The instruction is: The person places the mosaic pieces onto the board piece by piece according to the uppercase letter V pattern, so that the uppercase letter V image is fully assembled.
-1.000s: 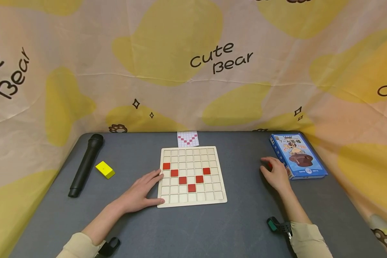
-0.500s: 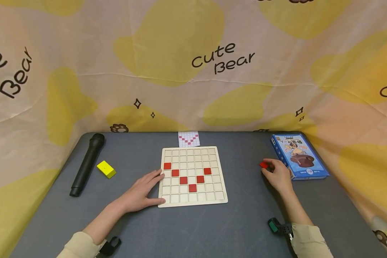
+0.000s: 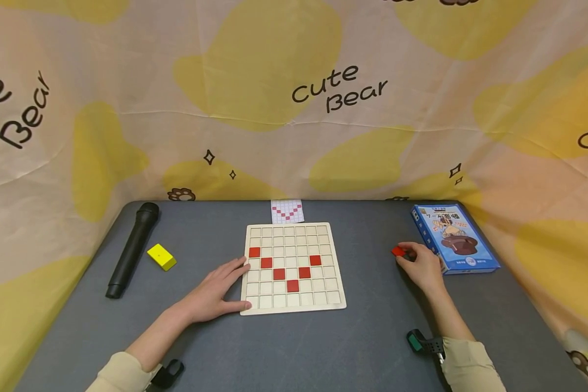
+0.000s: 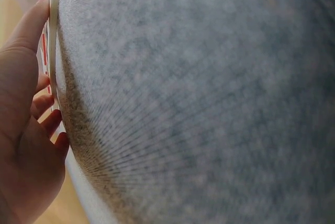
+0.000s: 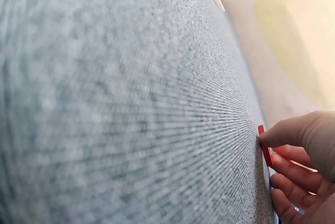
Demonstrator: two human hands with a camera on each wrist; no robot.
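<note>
In the head view a pale grid board (image 3: 318, 296) lies mid-table, with several red square tiles (image 3: 292, 286) set in its cells in a V-like pattern. My left hand (image 3: 210, 291) rests along the board's left edge, fingers extended and thumb near the lower corner. The left wrist view has the same hand (image 4: 26, 114) touching the board's edge (image 4: 53, 41). At the right, my right hand (image 3: 423, 267) pinches a loose red square tile (image 3: 398, 251) close to the table. Thumb and fingers meet around that tile (image 5: 265, 150) in the right wrist view.
A small card (image 3: 287, 212) with a pink grid pattern lies behind the board. The blue box (image 3: 463, 239) stands just right of my right hand. On the left are a black microphone (image 3: 132, 250) and a yellow block (image 3: 161, 257). A patterned cloth (image 3: 255, 65) hangs behind the table.
A red tile, mostly hidden under my right fingers at first, has come into view and slid slightly left in their pinch. My left hand and the board stay put.
</note>
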